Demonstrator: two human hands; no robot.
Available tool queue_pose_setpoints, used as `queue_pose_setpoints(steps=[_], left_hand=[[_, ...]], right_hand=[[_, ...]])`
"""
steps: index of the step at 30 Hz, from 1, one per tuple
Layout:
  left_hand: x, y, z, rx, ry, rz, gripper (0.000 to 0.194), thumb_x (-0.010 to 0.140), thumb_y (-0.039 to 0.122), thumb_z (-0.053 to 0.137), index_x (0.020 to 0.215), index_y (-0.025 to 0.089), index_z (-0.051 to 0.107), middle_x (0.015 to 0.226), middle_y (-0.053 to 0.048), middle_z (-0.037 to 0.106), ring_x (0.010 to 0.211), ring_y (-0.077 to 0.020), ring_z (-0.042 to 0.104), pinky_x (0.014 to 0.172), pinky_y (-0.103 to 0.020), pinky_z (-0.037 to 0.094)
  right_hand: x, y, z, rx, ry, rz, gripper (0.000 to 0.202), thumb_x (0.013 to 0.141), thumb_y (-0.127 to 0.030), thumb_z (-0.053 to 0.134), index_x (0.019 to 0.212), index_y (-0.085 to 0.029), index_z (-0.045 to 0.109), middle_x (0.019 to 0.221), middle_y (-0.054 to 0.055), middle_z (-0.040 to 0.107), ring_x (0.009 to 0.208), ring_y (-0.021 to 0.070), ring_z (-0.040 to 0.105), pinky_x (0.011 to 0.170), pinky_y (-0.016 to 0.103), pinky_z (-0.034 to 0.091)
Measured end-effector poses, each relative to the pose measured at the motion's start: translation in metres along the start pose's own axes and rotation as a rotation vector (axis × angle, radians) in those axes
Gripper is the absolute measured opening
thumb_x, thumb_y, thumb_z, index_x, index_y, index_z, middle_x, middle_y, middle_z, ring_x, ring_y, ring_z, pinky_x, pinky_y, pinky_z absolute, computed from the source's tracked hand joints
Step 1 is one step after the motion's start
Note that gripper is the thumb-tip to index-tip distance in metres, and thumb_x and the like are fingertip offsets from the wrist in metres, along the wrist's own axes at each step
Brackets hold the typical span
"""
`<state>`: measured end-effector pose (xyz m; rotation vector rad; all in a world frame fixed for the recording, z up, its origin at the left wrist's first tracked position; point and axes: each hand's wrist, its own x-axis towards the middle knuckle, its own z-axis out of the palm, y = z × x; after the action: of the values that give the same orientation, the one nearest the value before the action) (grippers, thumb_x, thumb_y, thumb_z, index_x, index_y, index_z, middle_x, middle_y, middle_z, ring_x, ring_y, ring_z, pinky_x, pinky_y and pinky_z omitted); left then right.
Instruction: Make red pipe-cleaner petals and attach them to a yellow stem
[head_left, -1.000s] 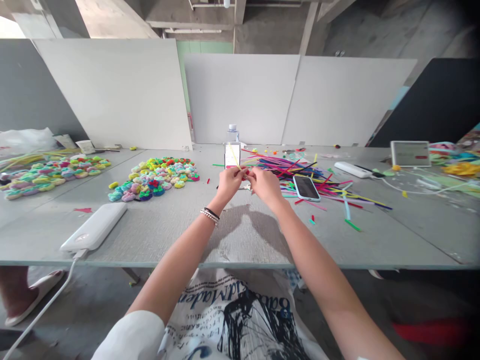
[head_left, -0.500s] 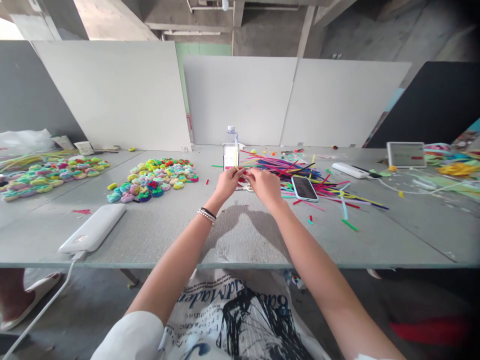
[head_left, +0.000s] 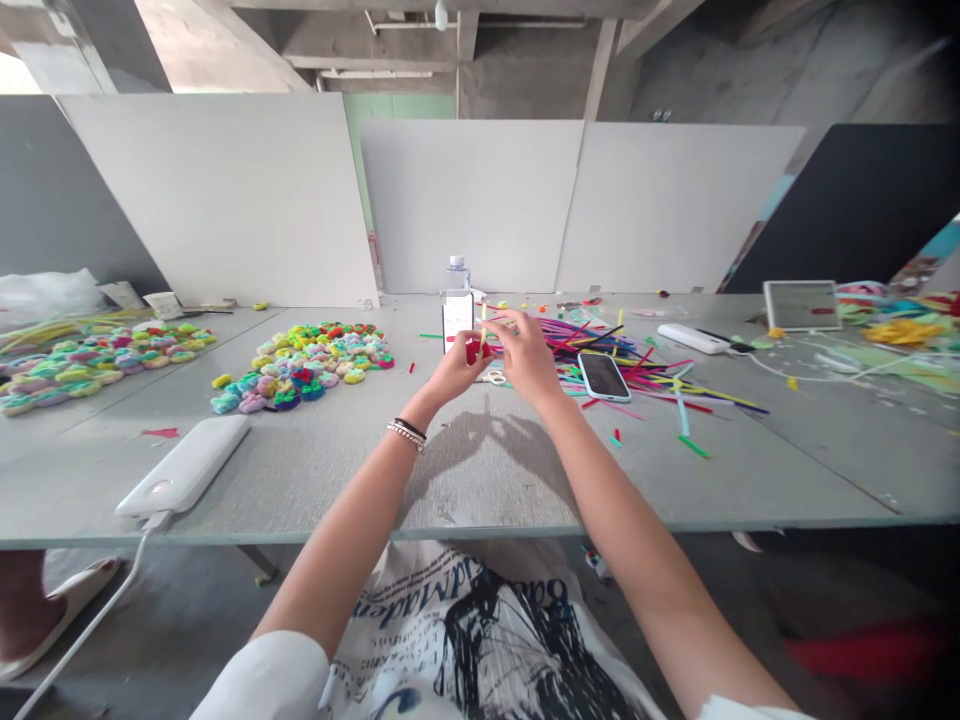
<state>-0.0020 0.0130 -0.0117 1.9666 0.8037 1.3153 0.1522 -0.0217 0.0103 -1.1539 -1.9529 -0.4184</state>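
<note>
With our left hand we pinch one red piece and one yellow strip; whether our one right hand grips, we cannot tell. Two phones sit nearby.

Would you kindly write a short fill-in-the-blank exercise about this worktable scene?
1. The left hand holds a thin ____ stem.
2. The bracelets are on the ____ wrist.
3. The bottle stands ____ the upright phone.
4. The dark-screened phone lies to the upright phone's ____.
Missing words: yellow; left; behind; right.
</note>
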Motion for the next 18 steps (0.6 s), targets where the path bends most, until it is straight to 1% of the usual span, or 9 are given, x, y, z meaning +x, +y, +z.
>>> queue_pose_setpoints(steps=[3, 6, 8, 11, 13, 15, 18], left_hand=[[0.0, 0.002, -0.001, -0.025, -0.056, -0.014, 0.02, 0.085, 0.02, 0.059, 0.1, 0.016, 0.046, 0.09, -0.004, 0.065, 0.072, -0.0106, 0.06, 0.064, -0.022, 0.045], [0.002, 0.003, -0.001, -0.059, -0.061, -0.044, 0.013, 0.09, 0.019, 0.052, 0.102, 0.016, 0.047, 0.093, -0.006, 0.066, 0.068, -0.0116, 0.063, 0.057, -0.022, 0.046], [0.004, 0.002, -0.001, -0.093, -0.017, -0.063, 0.013, 0.091, 0.019, 0.05, 0.104, 0.017, 0.047, 0.092, -0.006, 0.066, 0.069, -0.013, 0.066, 0.057, -0.023, 0.048], [0.007, -0.001, 0.0, -0.124, 0.077, -0.06, 0.011, 0.093, 0.021, 0.048, 0.103, 0.017, 0.048, 0.095, -0.005, 0.065, 0.082, -0.0138, 0.067, 0.068, -0.024, 0.052], [0.008, -0.001, 0.0, -0.122, 0.128, -0.047, 0.011, 0.094, 0.022, 0.048, 0.103, 0.018, 0.05, 0.101, -0.006, 0.065, 0.09, -0.0135, 0.065, 0.076, -0.024, 0.052], [0.007, 0.001, 0.001, -0.13, 0.152, -0.031, 0.014, 0.094, 0.026, 0.047, 0.105, 0.018, 0.051, 0.105, -0.006, 0.064, 0.095, -0.0137, 0.063, 0.081, -0.024, 0.051], [0.004, 0.008, 0.001, -0.184, 0.107, -0.013, 0.022, 0.095, 0.034, 0.046, 0.109, 0.019, 0.051, 0.106, -0.006, 0.066, 0.095, -0.0143, 0.063, 0.083, -0.026, 0.051]], right_hand=[[0.0, 0.008, 0.002, -0.04, 0.005, -0.026, 0.045, 0.088, -0.006, 0.037, 0.122, -0.023, 0.061, 0.135, 0.011, 0.048, 0.121, 0.027, 0.043, 0.1, 0.041, 0.037], [0.0, 0.012, 0.003, 0.008, 0.006, 0.026, 0.029, 0.091, -0.016, 0.043, 0.11, -0.019, 0.065, 0.122, 0.014, 0.054, 0.114, 0.0285, 0.046, 0.097, 0.041, 0.038], [0.001, 0.011, 0.004, 0.125, -0.012, 0.113, 0.02, 0.089, -0.018, 0.049, 0.099, -0.017, 0.066, 0.111, 0.014, 0.057, 0.108, 0.0284, 0.049, 0.094, 0.039, 0.039], [0.003, 0.005, 0.006, 0.428, -0.026, 0.341, 0.005, 0.084, -0.021, 0.058, 0.081, -0.018, 0.061, 0.098, 0.011, 0.061, 0.098, 0.0251, 0.053, 0.091, 0.037, 0.039], [0.004, -0.001, 0.007, 0.579, -0.033, 0.455, 0.011, 0.082, -0.023, 0.061, 0.073, -0.02, 0.056, 0.085, 0.006, 0.062, 0.087, 0.0218, 0.055, 0.087, 0.035, 0.04], [0.005, -0.006, 0.008, 0.678, -0.061, 0.52, 0.018, 0.082, -0.026, 0.062, 0.068, -0.02, 0.052, 0.071, 0.002, 0.06, 0.073, 0.0183, 0.055, 0.077, 0.031, 0.043], [0.007, -0.013, 0.005, 0.91, -0.145, 0.628, 0.019, 0.085, -0.026, 0.057, 0.068, -0.02, 0.052, 0.061, -0.001, 0.058, 0.056, 0.0134, 0.051, 0.059, 0.025, 0.042]])
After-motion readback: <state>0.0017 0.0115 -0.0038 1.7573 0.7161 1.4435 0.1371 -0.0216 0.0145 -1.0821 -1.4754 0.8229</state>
